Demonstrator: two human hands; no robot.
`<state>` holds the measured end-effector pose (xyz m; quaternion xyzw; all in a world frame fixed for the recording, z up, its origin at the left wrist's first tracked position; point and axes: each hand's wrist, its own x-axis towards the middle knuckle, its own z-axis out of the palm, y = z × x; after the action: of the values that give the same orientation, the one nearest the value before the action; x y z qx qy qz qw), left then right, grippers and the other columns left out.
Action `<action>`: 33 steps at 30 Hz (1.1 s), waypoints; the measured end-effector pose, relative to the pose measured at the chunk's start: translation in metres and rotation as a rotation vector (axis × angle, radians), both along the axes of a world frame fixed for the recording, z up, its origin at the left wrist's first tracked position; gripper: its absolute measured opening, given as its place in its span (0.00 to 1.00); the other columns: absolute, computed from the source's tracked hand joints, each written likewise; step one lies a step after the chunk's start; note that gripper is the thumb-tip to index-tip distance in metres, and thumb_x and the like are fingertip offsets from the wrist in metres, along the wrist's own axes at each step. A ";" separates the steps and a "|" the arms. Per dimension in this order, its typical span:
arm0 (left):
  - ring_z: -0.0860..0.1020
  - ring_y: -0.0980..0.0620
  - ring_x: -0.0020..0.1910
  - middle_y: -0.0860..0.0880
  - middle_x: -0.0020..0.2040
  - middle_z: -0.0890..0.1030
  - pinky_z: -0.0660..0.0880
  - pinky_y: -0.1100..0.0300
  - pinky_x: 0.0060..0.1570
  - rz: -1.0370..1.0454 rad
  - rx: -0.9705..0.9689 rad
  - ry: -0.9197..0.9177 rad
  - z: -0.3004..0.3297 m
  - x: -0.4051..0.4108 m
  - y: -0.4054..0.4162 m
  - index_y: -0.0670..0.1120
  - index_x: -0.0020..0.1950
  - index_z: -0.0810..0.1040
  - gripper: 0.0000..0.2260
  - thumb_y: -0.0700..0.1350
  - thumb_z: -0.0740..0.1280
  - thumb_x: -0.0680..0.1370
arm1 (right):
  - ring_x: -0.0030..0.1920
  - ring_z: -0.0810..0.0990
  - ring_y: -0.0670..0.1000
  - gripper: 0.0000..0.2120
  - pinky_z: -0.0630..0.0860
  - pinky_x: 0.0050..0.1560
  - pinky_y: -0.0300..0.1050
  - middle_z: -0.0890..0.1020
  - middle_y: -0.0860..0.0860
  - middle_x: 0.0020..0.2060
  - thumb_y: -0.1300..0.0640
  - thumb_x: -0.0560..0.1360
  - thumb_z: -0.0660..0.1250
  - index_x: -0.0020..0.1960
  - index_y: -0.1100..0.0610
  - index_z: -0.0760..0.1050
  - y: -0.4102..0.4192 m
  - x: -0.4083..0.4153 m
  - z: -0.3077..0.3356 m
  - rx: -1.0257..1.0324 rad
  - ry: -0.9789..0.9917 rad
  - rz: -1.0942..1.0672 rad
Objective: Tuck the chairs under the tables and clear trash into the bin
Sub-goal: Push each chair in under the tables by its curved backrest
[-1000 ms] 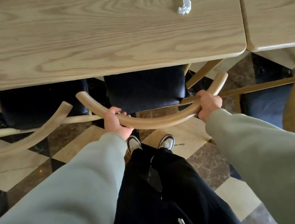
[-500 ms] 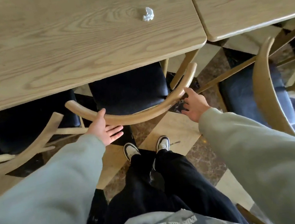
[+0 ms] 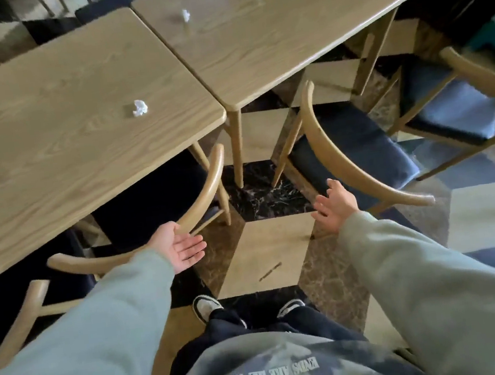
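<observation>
open hands [image 3: 182,248], tucked chair [image 3: 206,189], crumpled paper [image 3: 139,107]

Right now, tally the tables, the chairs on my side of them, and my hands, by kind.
Light wooden rectangular tables: 2
Curved-back wooden chairs with dark seat cushions, near side: 4
Bare hands, both with fingers straight: 2
Total: 8

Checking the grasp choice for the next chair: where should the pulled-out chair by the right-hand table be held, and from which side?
Probably on the curved backrest rail of the pulled-out chair, from behind, one hand toward each end. The rail bows toward the person and its dark seat faces the right-hand table, so a push would likely slide it under. The right hand is open beside the rail; the left hand is open too.
</observation>
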<state>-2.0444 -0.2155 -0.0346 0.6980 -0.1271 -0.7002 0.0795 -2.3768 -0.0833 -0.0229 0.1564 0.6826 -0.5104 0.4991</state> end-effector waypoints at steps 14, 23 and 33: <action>0.83 0.37 0.55 0.37 0.58 0.84 0.80 0.43 0.45 -0.429 -0.177 0.099 0.032 -0.304 0.015 0.40 0.63 0.76 0.13 0.47 0.60 0.85 | 0.67 0.77 0.60 0.20 0.72 0.73 0.60 0.76 0.58 0.69 0.49 0.81 0.67 0.71 0.55 0.74 0.148 -0.175 -0.010 0.010 -0.002 -0.539; 0.75 0.44 0.61 0.45 0.64 0.77 0.73 0.44 0.61 -0.493 -0.246 -0.117 -0.014 -0.423 -0.099 0.51 0.69 0.72 0.22 0.62 0.61 0.80 | 0.49 0.83 0.57 0.13 0.80 0.63 0.59 0.82 0.57 0.54 0.52 0.78 0.70 0.59 0.57 0.77 0.101 -0.235 -0.059 0.110 -0.119 -0.915; 0.87 0.47 0.44 0.46 0.46 0.88 0.82 0.48 0.52 -0.708 -0.262 -0.224 -0.069 -0.573 -0.244 0.48 0.55 0.81 0.19 0.60 0.69 0.72 | 0.25 0.67 0.49 0.10 0.71 0.30 0.43 0.69 0.50 0.29 0.57 0.77 0.67 0.37 0.54 0.70 0.064 -0.264 -0.091 0.361 -0.181 -1.199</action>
<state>-2.6173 -0.4591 -0.1031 0.6670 -0.4563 -0.5817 -0.0927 -2.6406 -0.0191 -0.1143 0.6359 0.5068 -0.5630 0.1481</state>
